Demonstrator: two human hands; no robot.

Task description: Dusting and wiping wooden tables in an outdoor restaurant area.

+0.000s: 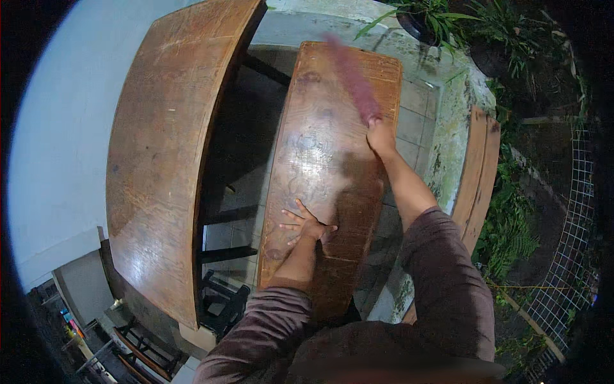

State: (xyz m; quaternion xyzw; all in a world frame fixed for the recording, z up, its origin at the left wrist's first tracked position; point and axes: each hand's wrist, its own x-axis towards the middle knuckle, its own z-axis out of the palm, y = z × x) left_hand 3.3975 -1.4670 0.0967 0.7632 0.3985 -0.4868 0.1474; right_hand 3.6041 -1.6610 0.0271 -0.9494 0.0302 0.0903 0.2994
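Observation:
My right hand [381,137] is closed around one end of a long reddish-purple thing [352,79], blurred by motion, perhaps a cloth. It stretches from my fist over the far part of a narrow wooden bench or low table [307,168], close to its right edge. Fingers spread, my left hand [307,225] rests on the same wooden top, nearer to my body, and holds nothing. Glare shows on the wood ahead of it.
A larger wooden table [158,144] stands on the left, beside a white wall [62,144]. Low mossy masonry [446,144] with wooden planks [475,177] runs along the right. Potted plants [436,24] and wire mesh [571,216] lie beyond. Dark stools [223,297] stand at lower left.

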